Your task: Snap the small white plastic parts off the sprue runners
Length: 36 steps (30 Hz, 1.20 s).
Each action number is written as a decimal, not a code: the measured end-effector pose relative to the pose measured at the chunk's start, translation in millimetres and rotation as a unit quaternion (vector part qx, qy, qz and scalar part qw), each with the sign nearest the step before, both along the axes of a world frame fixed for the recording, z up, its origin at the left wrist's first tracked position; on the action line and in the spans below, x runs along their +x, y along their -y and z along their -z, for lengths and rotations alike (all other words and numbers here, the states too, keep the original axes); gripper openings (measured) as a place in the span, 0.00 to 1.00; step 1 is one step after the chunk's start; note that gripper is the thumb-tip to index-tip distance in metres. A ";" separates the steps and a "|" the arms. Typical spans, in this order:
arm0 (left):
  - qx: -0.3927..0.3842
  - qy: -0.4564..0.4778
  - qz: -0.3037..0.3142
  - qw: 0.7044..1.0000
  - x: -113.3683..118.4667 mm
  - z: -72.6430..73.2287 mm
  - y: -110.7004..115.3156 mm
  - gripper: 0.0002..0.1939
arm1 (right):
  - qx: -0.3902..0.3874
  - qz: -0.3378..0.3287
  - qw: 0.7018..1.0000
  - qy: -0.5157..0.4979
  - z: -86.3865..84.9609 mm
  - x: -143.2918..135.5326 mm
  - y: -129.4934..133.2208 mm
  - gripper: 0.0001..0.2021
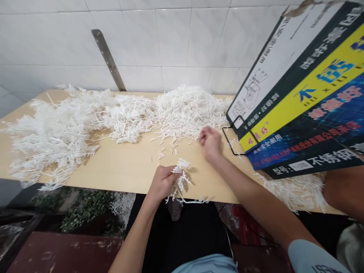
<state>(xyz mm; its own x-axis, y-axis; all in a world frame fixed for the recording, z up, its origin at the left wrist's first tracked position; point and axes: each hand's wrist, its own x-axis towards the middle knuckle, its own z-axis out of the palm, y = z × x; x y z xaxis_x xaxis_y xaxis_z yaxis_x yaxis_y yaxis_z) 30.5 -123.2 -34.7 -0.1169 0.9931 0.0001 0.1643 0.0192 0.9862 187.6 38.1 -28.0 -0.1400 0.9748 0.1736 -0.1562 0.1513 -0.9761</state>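
My left hand [164, 182], near the table's front edge, is closed on a branched white plastic sprig [181, 181]. The sprig's thin twigs stick out to the right of my fingers, and a longer strand trails along the table edge. To the right and farther back, my right hand [211, 143] has its fingers curled together at the front of a heap of small white pieces [187, 108]. Whatever those fingers may hold cannot be made out. A few loose bits [161, 153] lie on the wooden tabletop [127, 167] between the hands and the heap.
Larger white sprigs [59, 132] are piled at the left. A big printed cardboard box [307, 102] leans on the right, with a black wire frame [228, 141] at its corner. Another person's arm [345, 189] and more white pieces [295, 191] are beside it. Tiled wall [176, 38] behind.
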 end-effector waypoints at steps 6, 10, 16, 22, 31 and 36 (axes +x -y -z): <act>-0.023 0.006 -0.044 0.999 2.5 2.1 -4.1 0.23 | 0.182 -0.008 0.968 0.172 -3.9 2.7 6.4 0.15; -0.014 -0.030 -0.061 0.998 6.0 -0.2 -8.9 0.23 | 0.268 -0.198 0.923 0.192 -23.4 -4.3 35.8 0.21; -0.031 -0.024 -0.003 0.999 1.2 -3.9 -7.8 0.22 | 0.173 -0.308 0.911 0.214 -23.7 -1.8 39.4 0.16; -0.010 -0.056 -0.044 0.997 5.0 -10.8 -6.0 0.22 | 0.111 -0.242 0.946 0.186 -13.8 -0.6 32.5 0.15; -0.009 -0.014 -0.105 0.994 7.0 -3.4 -8.3 0.22 | 0.138 -0.263 0.940 0.168 -22.3 4.4 36.2 0.24; -0.024 0.034 -0.079 0.996 -0.4 -6.1 -9.7 0.18 | 0.181 -0.369 0.889 0.200 -22.3 2.8 39.7 0.29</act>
<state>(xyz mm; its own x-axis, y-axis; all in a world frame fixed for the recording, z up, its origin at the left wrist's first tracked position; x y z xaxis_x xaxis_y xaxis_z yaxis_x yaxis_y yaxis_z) 30.2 -113.5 -28.6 -0.2696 0.9611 -0.0603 0.0888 0.0871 0.9922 190.4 -1.5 -5.7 -0.8398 0.4815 0.2506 0.0042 0.4675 -0.8840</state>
